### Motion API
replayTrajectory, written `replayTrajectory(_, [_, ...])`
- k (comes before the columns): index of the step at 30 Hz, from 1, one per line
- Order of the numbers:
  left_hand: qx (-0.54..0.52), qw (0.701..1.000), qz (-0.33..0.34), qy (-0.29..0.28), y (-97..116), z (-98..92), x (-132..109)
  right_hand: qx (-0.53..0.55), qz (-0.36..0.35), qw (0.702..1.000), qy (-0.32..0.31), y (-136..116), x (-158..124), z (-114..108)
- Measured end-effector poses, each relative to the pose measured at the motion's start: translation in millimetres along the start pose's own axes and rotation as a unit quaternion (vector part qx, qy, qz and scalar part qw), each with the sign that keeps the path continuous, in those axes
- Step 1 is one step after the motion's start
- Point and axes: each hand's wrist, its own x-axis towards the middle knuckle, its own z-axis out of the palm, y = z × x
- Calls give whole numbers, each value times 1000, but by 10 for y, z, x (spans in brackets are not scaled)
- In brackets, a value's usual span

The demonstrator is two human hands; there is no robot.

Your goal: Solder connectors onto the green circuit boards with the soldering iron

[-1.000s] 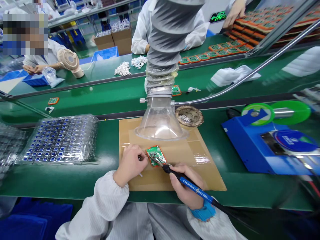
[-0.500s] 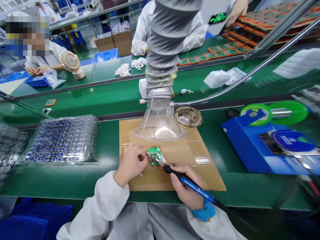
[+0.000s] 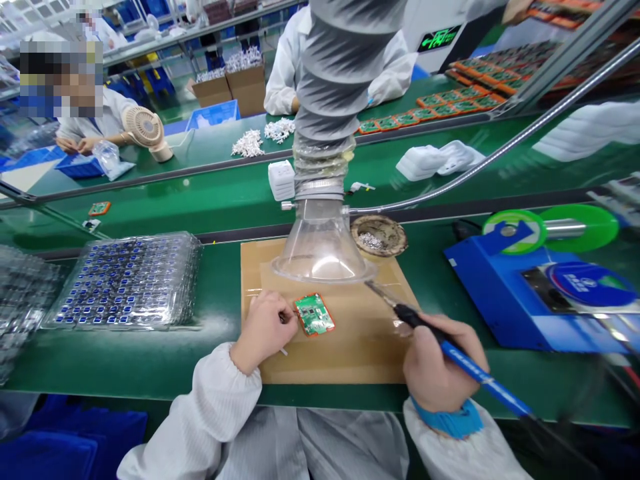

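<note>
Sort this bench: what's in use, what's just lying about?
In use: left hand at circuit board; right hand gripping soldering iron; cardboard mat; fume hood.
Lying about: parts trays, blue machine, desk fan.

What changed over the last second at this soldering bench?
The right hand drew the soldering iron off the circuit board and out to the right; its tip now points toward the solder-residue dish. The grip on the iron is unchanged. The left hand stayed at the board's left edge, and the board stayed on the cardboard mat.
</note>
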Motion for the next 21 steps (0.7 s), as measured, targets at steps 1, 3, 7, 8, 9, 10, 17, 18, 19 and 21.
replayTrajectory(1, [3,1000,2,-2,-5,4,-6,-18,-6,1000,20,24,88,1])
replayTrajectory(3, [21,1000,12,-6,-17,12,-27,-48,-13,998,34,64,247,31])
replayTrajectory(7, [43,998,47,-16,-43,-7,-79,-109,-10,993,-48,80,408,135])
replayTrajectory(8, [27,998,51,-19,-56,-30,-87,-117,-3,991,-63,74,410,148])
replayTrajectory(9, [1,999,49,-21,-76,-61,-90,-114,6,991,-69,68,399,150])
replayTrajectory(10, [-36,998,37,-24,-103,-101,-88,-103,17,993,-62,65,378,142])
replayTrajectory(17, [-372,906,-200,-21,-455,-537,255,-37,74,997,1,118,228,29])
replayTrajectory(18, [-386,898,-212,7,-504,-618,372,-33,75,997,3,125,225,28])
replayTrajectory(19, [-388,895,-214,52,-548,-704,504,-29,76,997,4,128,225,30])
replayTrajectory(21, [-363,895,-196,173,-616,-876,789,-28,82,996,7,123,230,32])
